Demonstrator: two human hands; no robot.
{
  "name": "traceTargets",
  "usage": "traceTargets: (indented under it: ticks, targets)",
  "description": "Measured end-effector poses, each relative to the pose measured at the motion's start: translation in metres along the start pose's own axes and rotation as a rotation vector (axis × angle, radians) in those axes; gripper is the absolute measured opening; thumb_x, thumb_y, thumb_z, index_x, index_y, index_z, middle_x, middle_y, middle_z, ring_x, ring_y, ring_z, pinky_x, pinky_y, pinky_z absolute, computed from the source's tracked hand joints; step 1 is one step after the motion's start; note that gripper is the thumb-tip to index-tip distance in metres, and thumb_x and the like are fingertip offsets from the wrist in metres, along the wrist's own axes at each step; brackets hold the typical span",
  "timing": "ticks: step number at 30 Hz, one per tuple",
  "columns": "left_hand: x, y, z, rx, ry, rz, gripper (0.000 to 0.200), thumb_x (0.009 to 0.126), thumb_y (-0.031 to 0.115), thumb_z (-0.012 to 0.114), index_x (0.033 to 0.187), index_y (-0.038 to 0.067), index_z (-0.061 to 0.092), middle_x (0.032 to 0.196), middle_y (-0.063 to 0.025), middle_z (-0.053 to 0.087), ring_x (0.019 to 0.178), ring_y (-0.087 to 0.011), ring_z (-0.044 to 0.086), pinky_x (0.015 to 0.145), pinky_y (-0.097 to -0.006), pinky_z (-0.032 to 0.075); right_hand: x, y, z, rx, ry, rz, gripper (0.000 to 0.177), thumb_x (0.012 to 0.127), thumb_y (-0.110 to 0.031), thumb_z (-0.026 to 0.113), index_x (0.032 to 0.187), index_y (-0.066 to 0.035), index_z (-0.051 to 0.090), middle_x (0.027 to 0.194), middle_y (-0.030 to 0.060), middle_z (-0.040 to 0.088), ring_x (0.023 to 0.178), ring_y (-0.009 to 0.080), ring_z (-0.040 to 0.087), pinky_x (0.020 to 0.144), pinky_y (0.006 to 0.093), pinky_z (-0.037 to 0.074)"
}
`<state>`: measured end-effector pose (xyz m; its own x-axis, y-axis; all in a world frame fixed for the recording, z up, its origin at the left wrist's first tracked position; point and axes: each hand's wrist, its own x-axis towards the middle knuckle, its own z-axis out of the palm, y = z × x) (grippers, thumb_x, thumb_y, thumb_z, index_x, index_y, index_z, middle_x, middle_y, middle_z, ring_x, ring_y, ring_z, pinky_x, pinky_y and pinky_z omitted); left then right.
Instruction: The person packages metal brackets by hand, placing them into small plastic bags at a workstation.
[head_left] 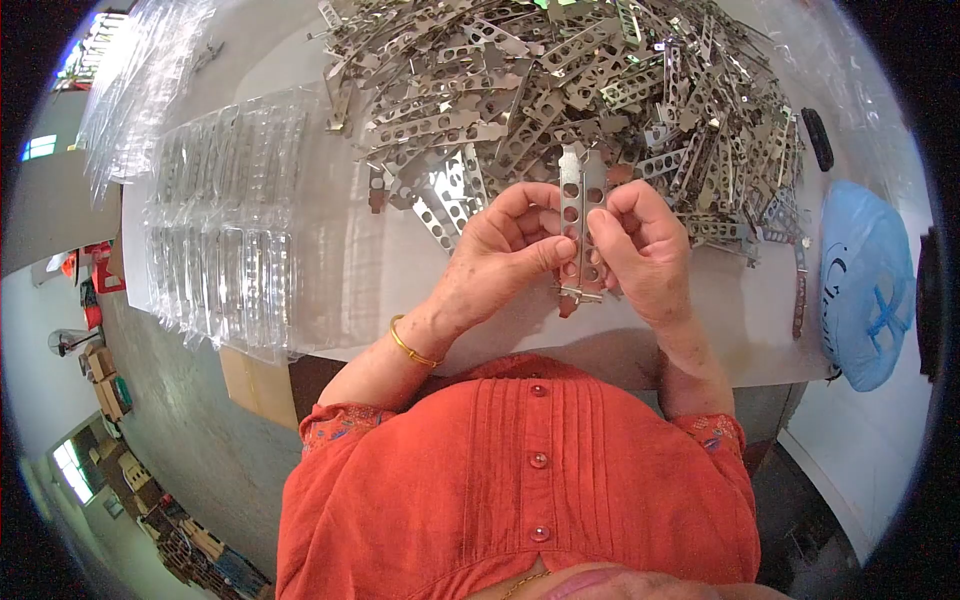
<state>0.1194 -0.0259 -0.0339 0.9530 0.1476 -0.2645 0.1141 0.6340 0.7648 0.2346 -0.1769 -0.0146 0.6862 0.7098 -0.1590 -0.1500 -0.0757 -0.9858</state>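
Upright between my two hands is a perforated metal strip piece (pixel 572 215), with round holes down its length and a small crosspiece near its lower end. My left hand (pixel 510 240) pinches its left side with thumb and fingers. On its right side, my right hand (pixel 645 240) grips it the same way, fingers curled. Just beyond my hands lies a large heap of similar metal strips (pixel 520 100). Part of the held piece is hidden behind my thumbs.
Clear plastic trays (pixel 225 230) lie at the left of the white table (pixel 375 290), with more plastic (pixel 150 90) behind. A blue plastic bag (pixel 865 285) and a black object (pixel 817 139) are at the right. One strip (pixel 800 290) lies near the bag.
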Motion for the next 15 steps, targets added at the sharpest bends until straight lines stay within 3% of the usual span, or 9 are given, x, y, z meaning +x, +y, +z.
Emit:
traceTargets:
  ticks: [15]
  targets:
    - [0.0002, 0.0001, 0.0017, -0.026, -0.003, -0.004, 0.035, 0.093, 0.002, 0.066, 0.125, 0.003, 0.051, 0.099, -0.0055, 0.066, 0.084, -0.0114, 0.065, 0.077, -0.0268, 0.054, -0.0002, 0.0009, 0.0000, -0.026, 0.004, -0.006, 0.011, 0.096, -0.007, 0.062, 0.088, -0.007, 0.055, 0.067, -0.0050, 0.058, 0.055, -0.0011, 0.051, 0.044, 0.0191, 0.039]
